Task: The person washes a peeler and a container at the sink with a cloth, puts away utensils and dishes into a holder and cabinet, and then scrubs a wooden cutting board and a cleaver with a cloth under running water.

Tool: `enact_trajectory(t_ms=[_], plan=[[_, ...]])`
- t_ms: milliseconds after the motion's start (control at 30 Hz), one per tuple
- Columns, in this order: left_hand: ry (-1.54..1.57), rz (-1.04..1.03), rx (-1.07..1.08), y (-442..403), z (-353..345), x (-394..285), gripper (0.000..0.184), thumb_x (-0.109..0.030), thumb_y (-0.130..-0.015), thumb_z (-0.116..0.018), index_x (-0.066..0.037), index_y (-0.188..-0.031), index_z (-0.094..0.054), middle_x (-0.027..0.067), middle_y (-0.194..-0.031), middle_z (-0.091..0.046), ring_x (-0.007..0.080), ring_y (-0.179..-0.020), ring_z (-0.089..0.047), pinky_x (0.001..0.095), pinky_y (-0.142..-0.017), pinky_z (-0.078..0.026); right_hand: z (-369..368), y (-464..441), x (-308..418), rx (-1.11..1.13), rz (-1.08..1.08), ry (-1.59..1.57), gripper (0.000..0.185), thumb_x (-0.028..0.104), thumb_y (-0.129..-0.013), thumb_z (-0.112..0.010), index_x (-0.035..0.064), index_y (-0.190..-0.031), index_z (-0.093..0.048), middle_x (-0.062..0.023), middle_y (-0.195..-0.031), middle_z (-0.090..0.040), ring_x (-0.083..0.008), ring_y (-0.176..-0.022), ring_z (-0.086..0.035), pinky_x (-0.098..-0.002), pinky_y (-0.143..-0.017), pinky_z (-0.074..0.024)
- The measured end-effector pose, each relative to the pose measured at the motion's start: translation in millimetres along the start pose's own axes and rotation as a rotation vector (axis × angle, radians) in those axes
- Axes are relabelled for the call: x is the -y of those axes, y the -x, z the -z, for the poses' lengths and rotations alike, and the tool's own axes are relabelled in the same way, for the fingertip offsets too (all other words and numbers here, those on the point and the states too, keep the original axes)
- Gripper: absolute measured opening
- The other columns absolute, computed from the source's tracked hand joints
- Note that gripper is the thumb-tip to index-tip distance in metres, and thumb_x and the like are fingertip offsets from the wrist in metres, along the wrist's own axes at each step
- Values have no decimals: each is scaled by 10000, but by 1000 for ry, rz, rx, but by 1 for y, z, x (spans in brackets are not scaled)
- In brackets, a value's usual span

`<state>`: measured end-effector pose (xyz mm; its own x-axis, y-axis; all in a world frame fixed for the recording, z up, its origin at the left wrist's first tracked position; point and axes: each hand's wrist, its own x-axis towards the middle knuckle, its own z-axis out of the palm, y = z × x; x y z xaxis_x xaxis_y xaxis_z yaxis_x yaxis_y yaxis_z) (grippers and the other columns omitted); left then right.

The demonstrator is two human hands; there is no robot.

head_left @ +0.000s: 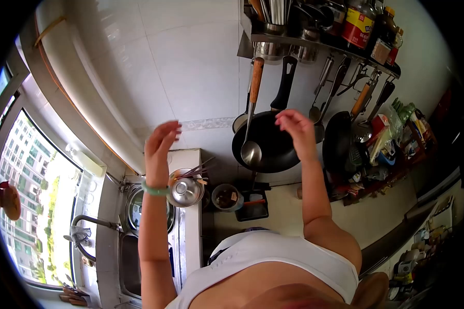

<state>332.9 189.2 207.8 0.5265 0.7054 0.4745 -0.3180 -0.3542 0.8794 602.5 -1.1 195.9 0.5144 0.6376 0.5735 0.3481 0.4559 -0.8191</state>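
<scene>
Apparently pre-grasp, the right hand [297, 131] near a pan [276, 147] and left hand [158, 145] hover empty, grips loosely parted; any hold calls for closing.

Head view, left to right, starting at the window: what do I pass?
Window → faucet → left hand → round container on the floor side → ladle hanging between the hands → right hand → black pan hanging beyond it.
</scene>
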Motion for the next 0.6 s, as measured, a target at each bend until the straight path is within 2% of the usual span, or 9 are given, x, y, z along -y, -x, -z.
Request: enact_trajectory(t_ms=[67,167,200,267,333,400,467,567,600], plan=[[71,-23,122,-56,-29,-4,332,-167,-920,-492,31,-1179,-551,114,-1123,-608,177,-1037,-555,293,-901,-423,36,-21,0,-198,13,97,141,111,-912,-552,2,-971,-620,0,-839,-603,-58,-768,-526,-188,-693,-403],[189,-7,265,-128,-73,4,404,-197,-933,-492,42,-1259,-484,134,-1194,-572,206,-1115,-530,320,-975,-401,62,-55,-24,-241,12,155,184,141,-923,-540,10,-1021,-623,-2,-903,-608,-53,-843,-519,-193,-765,-388],[233,41,301,-146,-86,8,410,-195,-938,-485,42,-1273,-466,137,-1206,-564,208,-1135,-518,321,-990,-395,64,-63,-29,-229,17,147,184,141,-923,-540,10,-1021,-623,-2,-903,-608,-53,-843,-519,-193,-765,-388],[272,84,328,-170,-110,14,417,-193,-942,-479,41,-1286,-448,140,-1219,-555,210,-1155,-506,321,-1004,-389,64,-78,-37,-84,-53,172,283,220,-937,-497,34,-1122,-604,-30,-1038,-613,-123,-979,-539,-254,-882,-394],[270,113,417,-185,-128,19,412,-174,-945,-473,39,-1296,-433,162,-1211,-555,226,-1136,-532,334,-1004,-404,66,-94,-42,-37,-76,82,311,232,-945,-479,18,-1137,-596,-44,-1065,-615,-136,-995,-547,-262,-898,-396],[245,163,391,-189,-145,14,420,-173,-943,-482,36,-1303,-425,169,-1202,-557,234,-1115,-551,341,-989,-419,65,-110,-48,6,-108,-5,339,244,-953,-461,1,-1152,-589,-57,-1091,-618,-150,-1011,-554,-271,-915,-397],[277,211,396,-194,-154,17,401,-200,-935,-520,15,-1268,-455,182,-1160,-569,288,-1063,-589,385,-955,-460,67,-126,-51,113,-176,-197,383,251,-961,-446,-45,-1182,-549,-112,-1117,-613,-192,-1062,-568,-299,-931,-418],[390,310,519,-199,-165,14,486,-259,-903,-592,21,-1269,-440,140,-1166,-569,264,-1028,-603,381,-946,-468,60,-144,-40,235,-293,-354,401,245,-958,-453,-71,-1197,-513,-168,-1115,-608,-244,-1073,-583,-326,-935,-440],[414,332,531,-192,-170,3,449,-275,-897,-597,3,-1222,-460,140,-1159,-562,295,-1033,-595,400,-979,-449,54,-145,-29,203,-317,-317,387,233,-951,-467,-73,-1186,-493,-207,-1119,-603,-282,-1077,-587,-353,-922,-468]])
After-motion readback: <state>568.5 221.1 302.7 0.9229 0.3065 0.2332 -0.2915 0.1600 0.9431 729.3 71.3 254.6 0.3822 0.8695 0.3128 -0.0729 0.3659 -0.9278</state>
